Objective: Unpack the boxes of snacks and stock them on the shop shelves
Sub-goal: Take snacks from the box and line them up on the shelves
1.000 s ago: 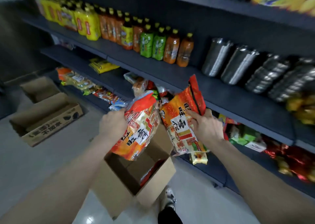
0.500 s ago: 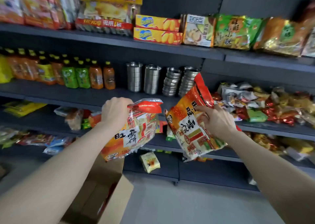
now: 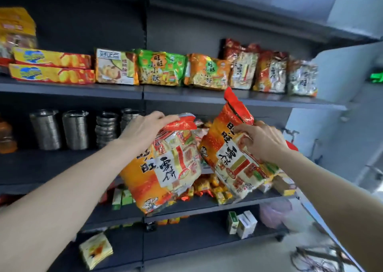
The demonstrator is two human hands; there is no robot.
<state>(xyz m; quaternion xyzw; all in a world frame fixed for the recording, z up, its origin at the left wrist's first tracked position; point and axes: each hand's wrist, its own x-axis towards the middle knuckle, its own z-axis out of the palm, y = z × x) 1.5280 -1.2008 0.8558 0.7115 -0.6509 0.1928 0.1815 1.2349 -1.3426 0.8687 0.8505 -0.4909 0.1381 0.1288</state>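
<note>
Dark shelf unit [image 3: 178, 94] carrying a top row of snack packs [image 3: 161, 70] and steel cups [image 3: 60, 128] lower down, left bag [image 3: 165, 174] orange-red, gripped at its top by left hand [image 3: 145, 128], right bag [image 3: 234, 164] tilted, pinched by right hand [image 3: 263, 141], both held before the middle shelves

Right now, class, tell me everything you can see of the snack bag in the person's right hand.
The snack bag is large, glossy plastic: orange, with a red sealed top, black characters on a white label, and small wrapped packs showing through. It looks full and is tilted in the air before the shelves. The right hand grips its upper front, fingers curled.
</note>
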